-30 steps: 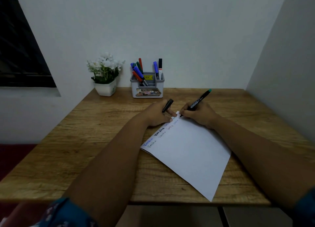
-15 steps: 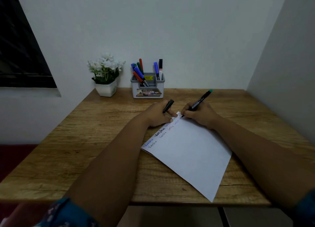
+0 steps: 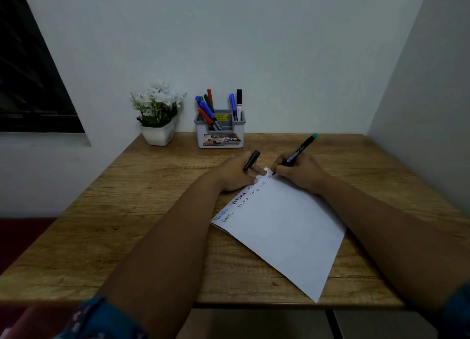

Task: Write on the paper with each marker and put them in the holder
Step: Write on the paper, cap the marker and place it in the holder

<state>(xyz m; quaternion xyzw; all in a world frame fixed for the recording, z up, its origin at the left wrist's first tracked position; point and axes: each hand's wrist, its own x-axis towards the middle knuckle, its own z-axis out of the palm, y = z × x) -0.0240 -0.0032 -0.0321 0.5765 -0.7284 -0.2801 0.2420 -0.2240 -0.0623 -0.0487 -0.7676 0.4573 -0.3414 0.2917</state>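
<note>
The marker [image 3: 296, 154] is gripped by the right hand [image 3: 297, 172], tip on the paper's [image 3: 284, 226] 12 o'clock corner; the writing there is hardly legible. A cap [image 3: 251, 160] is pinched by the left hand [image 3: 235, 173]. The holder [image 3: 220, 135] stands at 12 o'clock by the table's [image 3: 127, 211] far edge.

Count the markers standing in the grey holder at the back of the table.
6 visible: four lean in the left compartment, blue, green, red and red; blue and black stand at the right. Others may be hidden.
</note>
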